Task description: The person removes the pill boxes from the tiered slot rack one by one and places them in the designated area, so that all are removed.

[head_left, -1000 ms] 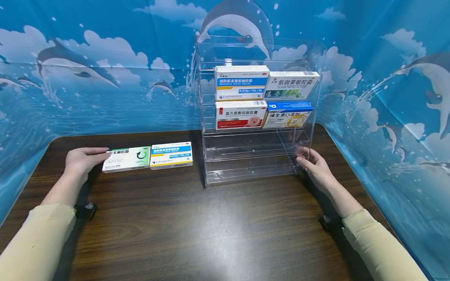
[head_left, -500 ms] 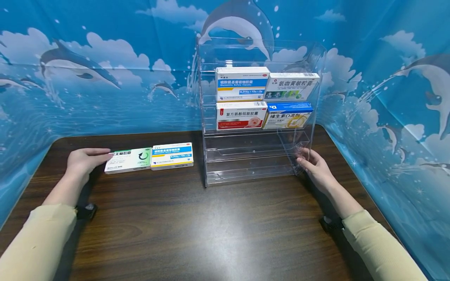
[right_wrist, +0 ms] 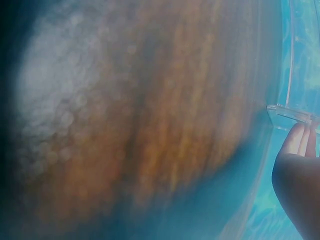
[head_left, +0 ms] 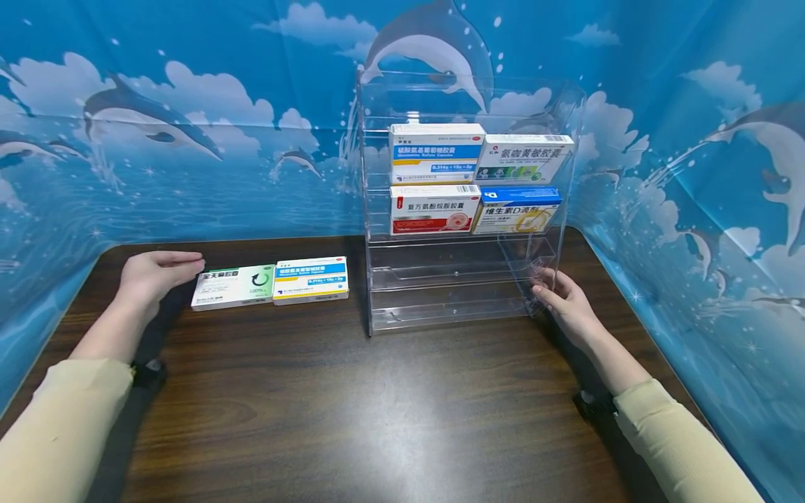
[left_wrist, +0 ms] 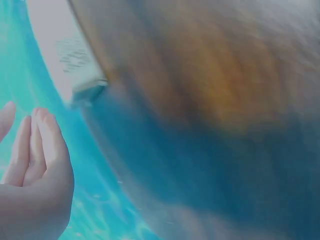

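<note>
My left hand (head_left: 149,279) hovers just off the left end of a white-and-green medicine box (head_left: 234,287) lying on the table. In the left wrist view its fingers (left_wrist: 50,145) are fairly straight and apart from the box (left_wrist: 75,55). Against that box's right end lies a blue, white and yellow medicine box (head_left: 311,281). A clear acrylic display rack (head_left: 440,314) stands to the right, its lower tiers bare. My right hand (head_left: 569,302) grips the rack's lower right side panel; the right wrist view shows its fingers (right_wrist: 296,140) at the panel's edge (right_wrist: 295,114).
On the rack's upper tiers stand a blue-and-white box (head_left: 437,154), a white-and-green box (head_left: 525,158), a red-and-white box (head_left: 434,209) and a vitamin D drops box (head_left: 517,209). Behind the dark wooden table (head_left: 352,412) hangs a blue dolphin-print curtain (head_left: 239,168).
My left hand has let go of the white-and-green box and risen slightly away from it. The right hand stays on the rack. The whole head view has shifted a little.
</note>
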Tool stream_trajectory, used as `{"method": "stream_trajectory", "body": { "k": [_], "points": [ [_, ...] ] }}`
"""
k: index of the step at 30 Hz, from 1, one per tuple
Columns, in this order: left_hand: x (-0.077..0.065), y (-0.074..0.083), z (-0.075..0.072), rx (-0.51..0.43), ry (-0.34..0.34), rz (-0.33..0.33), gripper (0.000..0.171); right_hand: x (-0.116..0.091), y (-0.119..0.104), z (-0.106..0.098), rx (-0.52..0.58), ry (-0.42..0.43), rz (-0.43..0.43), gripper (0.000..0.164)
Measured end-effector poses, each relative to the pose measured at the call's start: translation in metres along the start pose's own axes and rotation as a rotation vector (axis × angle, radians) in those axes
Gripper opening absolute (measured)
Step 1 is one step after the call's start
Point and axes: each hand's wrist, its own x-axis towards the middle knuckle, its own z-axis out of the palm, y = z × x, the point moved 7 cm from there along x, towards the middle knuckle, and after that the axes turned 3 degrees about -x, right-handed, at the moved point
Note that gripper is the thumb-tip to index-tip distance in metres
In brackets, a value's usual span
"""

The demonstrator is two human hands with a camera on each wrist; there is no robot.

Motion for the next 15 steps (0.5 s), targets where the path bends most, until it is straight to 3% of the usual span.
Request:
{"method": "stream_trajectory", "body": {
  "k": [8,15],
  "points": [
    [-0.02,0.046,0.009,-0.045,-0.066,0.145,0.074,-0.001,0.0,0.0,-0.008,-0.003,0.011,0.029],
    [-0.043,0.089,0.021,-0.037,-0.103,0.234,0.069,-0.001,-0.001,0.0,-0.003,-0.004,0.0,0.027]
  ]
}}
